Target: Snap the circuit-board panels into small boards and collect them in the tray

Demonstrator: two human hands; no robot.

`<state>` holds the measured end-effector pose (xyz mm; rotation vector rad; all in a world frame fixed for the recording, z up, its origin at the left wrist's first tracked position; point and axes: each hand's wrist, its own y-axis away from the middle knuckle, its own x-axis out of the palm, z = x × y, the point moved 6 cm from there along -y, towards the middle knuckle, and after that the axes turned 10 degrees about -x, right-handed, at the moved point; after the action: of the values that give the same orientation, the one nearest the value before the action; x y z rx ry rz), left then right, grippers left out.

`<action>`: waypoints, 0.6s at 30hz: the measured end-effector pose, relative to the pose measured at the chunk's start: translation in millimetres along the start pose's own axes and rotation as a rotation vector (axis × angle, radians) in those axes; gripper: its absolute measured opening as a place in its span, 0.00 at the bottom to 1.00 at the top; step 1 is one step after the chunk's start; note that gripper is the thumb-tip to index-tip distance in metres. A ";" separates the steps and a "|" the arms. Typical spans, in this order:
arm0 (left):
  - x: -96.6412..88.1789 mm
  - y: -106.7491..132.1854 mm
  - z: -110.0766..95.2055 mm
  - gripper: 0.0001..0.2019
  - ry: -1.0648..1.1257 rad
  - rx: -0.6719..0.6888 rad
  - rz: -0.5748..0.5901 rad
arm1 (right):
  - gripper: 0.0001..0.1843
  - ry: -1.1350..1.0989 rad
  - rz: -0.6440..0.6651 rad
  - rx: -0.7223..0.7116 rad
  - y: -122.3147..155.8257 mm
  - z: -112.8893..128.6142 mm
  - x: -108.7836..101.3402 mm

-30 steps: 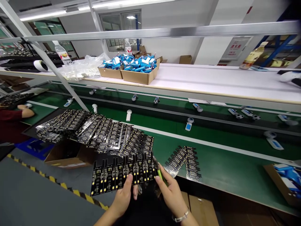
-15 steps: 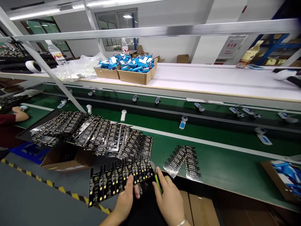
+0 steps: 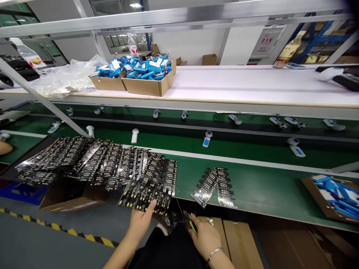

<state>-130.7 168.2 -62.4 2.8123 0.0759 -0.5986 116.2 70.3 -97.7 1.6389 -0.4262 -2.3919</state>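
Note:
My left hand (image 3: 141, 220) is closed on one end of a black circuit board panel (image 3: 140, 194) dotted with yellow-white squares, thumb on top. The panel is tilted over the table's front edge, in front of a spread pile of similar panels (image 3: 126, 164). Lower and to the right, my right hand (image 3: 207, 235) is wrapped round green-handled pliers (image 3: 193, 226), whose head is dark and blurred. The pliers are apart from the panel. Two more panels (image 3: 206, 186) lie overlapping on the green work surface, beyond my right hand.
White handheld devices (image 3: 135, 136) with blue parts lie along the green belt. Boxes of blue packs stand on the shelf (image 3: 147, 86) and at right (image 3: 316, 196). Cartons (image 3: 238, 243) are below the table edge; an open carton (image 3: 70, 203) is left. Another person's hand (image 3: 5, 146) shows far left.
The panel in my left hand has moved up and away, toward the pile. My right hand with the pliers has drawn back from the panel's right end. The view has shifted.

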 end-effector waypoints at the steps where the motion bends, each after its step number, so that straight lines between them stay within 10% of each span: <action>1: 3.7 -13.7 1.9 0.20 0.005 0.048 0.002 | 0.28 -0.032 0.038 0.020 -0.2 -8.0 9.5; 10: 89.8 -143.2 -21.7 0.36 -0.337 0.196 0.010 | 0.31 -0.100 0.133 0.140 26.5 -60.1 61.5; 18: 263.9 -87.2 -19.4 0.35 -0.697 0.208 0.319 | 0.31 -0.141 0.072 0.245 65.8 -102.4 97.5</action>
<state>108.8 256.4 -174.1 2.5388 -0.5803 -1.5122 177.3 -35.7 -194.4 1.5204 -0.8185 -2.4917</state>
